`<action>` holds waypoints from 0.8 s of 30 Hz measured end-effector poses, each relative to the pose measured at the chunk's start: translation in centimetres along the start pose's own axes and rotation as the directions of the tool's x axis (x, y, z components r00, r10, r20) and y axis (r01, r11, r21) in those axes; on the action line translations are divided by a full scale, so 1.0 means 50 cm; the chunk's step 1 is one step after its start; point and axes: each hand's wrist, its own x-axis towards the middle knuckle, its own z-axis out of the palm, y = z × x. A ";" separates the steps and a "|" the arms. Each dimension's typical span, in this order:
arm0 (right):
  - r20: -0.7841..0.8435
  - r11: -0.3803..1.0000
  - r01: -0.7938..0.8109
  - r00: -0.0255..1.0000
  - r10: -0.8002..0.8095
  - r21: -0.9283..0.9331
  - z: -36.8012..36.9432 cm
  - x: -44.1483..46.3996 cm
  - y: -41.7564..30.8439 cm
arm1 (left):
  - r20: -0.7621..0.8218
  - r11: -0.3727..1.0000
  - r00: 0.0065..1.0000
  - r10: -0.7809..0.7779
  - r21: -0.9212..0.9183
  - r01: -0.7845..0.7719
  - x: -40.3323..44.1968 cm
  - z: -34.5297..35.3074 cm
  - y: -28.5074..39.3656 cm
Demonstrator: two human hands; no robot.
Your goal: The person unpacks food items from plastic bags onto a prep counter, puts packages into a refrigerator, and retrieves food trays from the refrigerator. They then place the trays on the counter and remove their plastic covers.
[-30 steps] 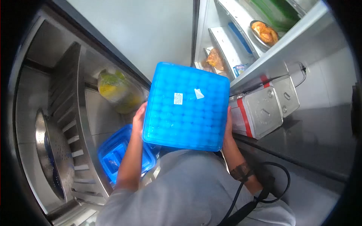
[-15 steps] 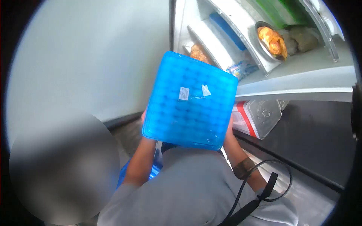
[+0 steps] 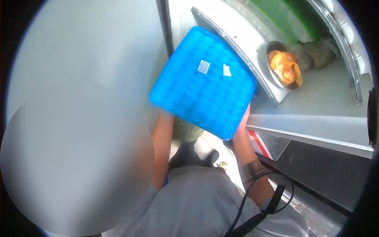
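Okay, blue container: the big squarish one is up off any surface, held between both hands, turned at an angle with its bumpy face toward the camera.

Left hand: at the near left part of the container, mostly hidden by it. Just the wrist end shows, so I can't tell how those fingers sit.

Right hand: gripping the right edge, side of the hand showing, fingertips lost behind the plastic.

Stickers: printed white label and a plain white scrap, both on that face, forward of the hands and near each other.

Shelf: pale with a metal edge, ahead of the hands. The container overlaps that edge from this angle, can't tell if they touch.

Bowl: dark rim, ahead and to the right of the right hand, with orange food in it.

Green thing: well ahead of both hands, past the bowl. Some dull lumpy bundles sit just right of the bowl, too murky to name.

Red-striped box: below the ledge, near the right hand and just right of it.

Cable: black loop plus a black strap, by the right forearm, nearer the body than the right hand.

Left side: pale panel out past the left hand, and a blurry grey round patch covers the rest.
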 end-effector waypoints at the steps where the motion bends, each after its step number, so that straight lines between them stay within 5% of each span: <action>1: 0.061 0.999 0.041 0.997 -0.043 0.027 0.012 0.014 -0.006 | 0.034 1.000 0.999 -0.001 -0.002 0.001 0.039 0.004 0.005; 5: -0.032 0.973 0.231 0.972 -0.232 -0.010 -0.001 0.112 -0.031 | 0.227 0.999 0.974 -0.013 -0.032 0.021 0.202 0.031 0.004; 7: -0.208 0.941 0.316 0.919 -0.335 -0.119 -0.015 0.147 -0.041 | 0.230 0.999 0.973 -0.008 -0.047 0.020 0.258 0.055 -0.023; 10: -0.226 0.925 0.379 0.903 -0.365 0.023 0.050 0.191 -0.079 | -0.191 0.999 0.981 0.045 0.007 -0.045 0.299 0.133 -0.107; 15: -0.296 0.848 0.477 0.795 -0.529 -0.231 0.060 0.248 -0.056 | -0.265 0.993 0.964 -0.034 0.103 0.063 0.329 0.250 -0.205; 18: -0.448 0.838 0.274 0.744 -0.496 -0.472 0.089 0.161 -0.027 | -0.368 0.968 0.927 -0.071 0.198 0.153 0.364 0.278 -0.214; 21: -0.323 0.763 0.146 0.844 -0.428 -0.629 0.022 0.084 0.039 | -0.450 0.940 0.887 -0.097 0.251 0.231 0.411 0.274 -0.248; 23: -0.211 0.476 -0.061 0.940 -0.268 -0.877 0.004 0.007 0.089 | -0.511 0.923 0.857 -0.069 0.293 0.249 0.431 0.272 -0.268; 24: -0.227 0.551 -0.120 0.966 -0.128 -0.826 0.008 -0.029 0.100 | -0.510 0.909 0.859 -0.048 0.334 0.249 0.436 0.277 -0.276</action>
